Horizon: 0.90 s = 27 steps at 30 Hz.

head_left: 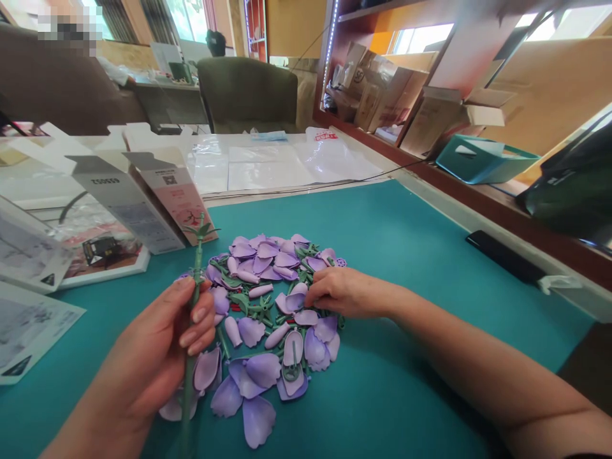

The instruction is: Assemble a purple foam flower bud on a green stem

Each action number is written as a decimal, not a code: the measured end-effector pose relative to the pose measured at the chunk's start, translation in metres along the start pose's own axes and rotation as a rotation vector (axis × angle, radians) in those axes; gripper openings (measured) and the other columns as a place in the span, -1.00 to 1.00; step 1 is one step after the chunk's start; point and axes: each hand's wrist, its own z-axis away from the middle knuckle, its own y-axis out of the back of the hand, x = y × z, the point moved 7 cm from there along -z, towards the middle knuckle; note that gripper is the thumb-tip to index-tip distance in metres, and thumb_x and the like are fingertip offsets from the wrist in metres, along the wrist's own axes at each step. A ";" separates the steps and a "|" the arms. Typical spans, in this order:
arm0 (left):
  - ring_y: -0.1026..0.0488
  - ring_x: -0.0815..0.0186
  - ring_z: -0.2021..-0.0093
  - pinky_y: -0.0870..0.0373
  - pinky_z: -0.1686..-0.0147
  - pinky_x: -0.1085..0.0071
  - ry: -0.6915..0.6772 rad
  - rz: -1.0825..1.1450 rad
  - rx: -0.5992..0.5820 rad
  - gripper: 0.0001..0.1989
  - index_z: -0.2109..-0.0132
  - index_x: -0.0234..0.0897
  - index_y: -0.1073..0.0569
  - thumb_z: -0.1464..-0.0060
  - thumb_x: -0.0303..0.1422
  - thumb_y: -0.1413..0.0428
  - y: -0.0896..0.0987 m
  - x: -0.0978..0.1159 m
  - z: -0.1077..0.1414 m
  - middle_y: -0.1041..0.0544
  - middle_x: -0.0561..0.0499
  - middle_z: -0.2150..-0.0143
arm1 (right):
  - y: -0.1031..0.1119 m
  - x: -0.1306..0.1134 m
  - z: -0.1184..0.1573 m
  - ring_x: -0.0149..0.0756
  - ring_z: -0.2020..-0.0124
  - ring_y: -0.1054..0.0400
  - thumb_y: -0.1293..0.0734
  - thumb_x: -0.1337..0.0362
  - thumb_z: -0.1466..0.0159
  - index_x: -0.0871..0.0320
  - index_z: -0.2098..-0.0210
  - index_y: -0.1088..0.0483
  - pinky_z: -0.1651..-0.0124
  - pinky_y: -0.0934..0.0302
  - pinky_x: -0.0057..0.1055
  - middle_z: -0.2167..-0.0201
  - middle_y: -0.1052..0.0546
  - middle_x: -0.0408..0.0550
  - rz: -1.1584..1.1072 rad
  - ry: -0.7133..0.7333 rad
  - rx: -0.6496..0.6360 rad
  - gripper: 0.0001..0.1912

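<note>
Upright in my left hand (165,344) is a green plastic stem (188,382), gripped between thumb and fingers, with small leaves near its top. My right hand (337,291) reaches into the right side of a pile of purple petals (251,331), its fingers bent and pressed together at the petals; whatever they hold is hidden. Among the petals lie pale pink tapered pieces (233,331), green leaf parts (258,310) and a few small red bits. A petal with a green round-based piece (291,370) lies at the front of the pile.
Open boxes (167,204) and printed sheets (33,331) stand or lie at the left of the green mat (373,229). A black phone-like object (504,255) lies at the right edge. A teal bin (482,162) and cartons sit on the shelf behind.
</note>
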 end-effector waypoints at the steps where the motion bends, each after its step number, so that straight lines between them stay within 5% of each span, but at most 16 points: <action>1: -0.04 0.51 0.67 -0.17 0.75 0.61 0.001 -0.003 -0.013 -0.76 0.46 -0.28 -0.33 -0.19 -0.36 -0.06 0.000 0.000 0.000 -0.21 0.14 0.58 | -0.001 -0.001 -0.003 -0.30 0.22 -0.38 -0.27 0.42 -0.30 0.13 0.10 -0.55 0.17 -0.22 -0.41 0.23 -0.51 -0.01 0.004 0.006 -0.010 -0.74; 7: -0.05 0.52 0.67 -0.19 0.74 0.60 -0.021 -0.005 -0.059 -0.74 0.48 -0.29 -0.30 -0.16 -0.34 -0.11 0.001 0.000 -0.003 -0.22 0.14 0.58 | 0.016 0.009 -0.004 -0.28 0.21 -0.38 -0.24 0.43 -0.32 0.16 0.12 -0.55 0.14 -0.21 -0.38 0.23 -0.50 0.00 0.042 -0.069 0.129 -0.73; 12: -0.01 0.53 0.69 -0.13 0.80 0.60 -0.025 0.028 0.007 -0.68 0.51 -0.27 -0.25 0.00 -0.28 -0.23 0.005 -0.002 -0.006 -0.23 0.16 0.61 | 0.008 0.018 0.002 -0.26 0.23 -0.40 -0.29 0.47 -0.25 0.17 0.27 -0.57 0.19 -0.20 -0.39 0.25 -0.52 0.00 0.089 -0.127 0.032 -0.79; 18: -0.03 0.55 0.70 -0.15 0.81 0.60 -0.030 0.013 -0.004 -0.59 0.52 -0.27 -0.27 0.24 -0.25 -0.38 0.005 -0.002 -0.006 -0.25 0.18 0.62 | 0.008 0.019 0.000 -0.26 0.21 -0.41 -0.23 0.44 -0.31 0.13 0.06 -0.53 0.20 -0.20 -0.39 0.20 -0.52 0.01 0.094 -0.125 0.118 -0.69; 27: -0.02 0.56 0.69 -0.15 0.80 0.62 -0.042 0.013 -0.006 -0.64 0.50 -0.28 -0.26 0.11 -0.27 -0.31 0.002 -0.001 -0.004 -0.25 0.19 0.62 | 0.003 0.023 0.002 -0.27 0.24 -0.38 -0.26 0.44 -0.26 0.15 0.26 -0.54 0.27 -0.14 -0.41 0.23 -0.53 -0.01 0.131 -0.176 0.088 -0.79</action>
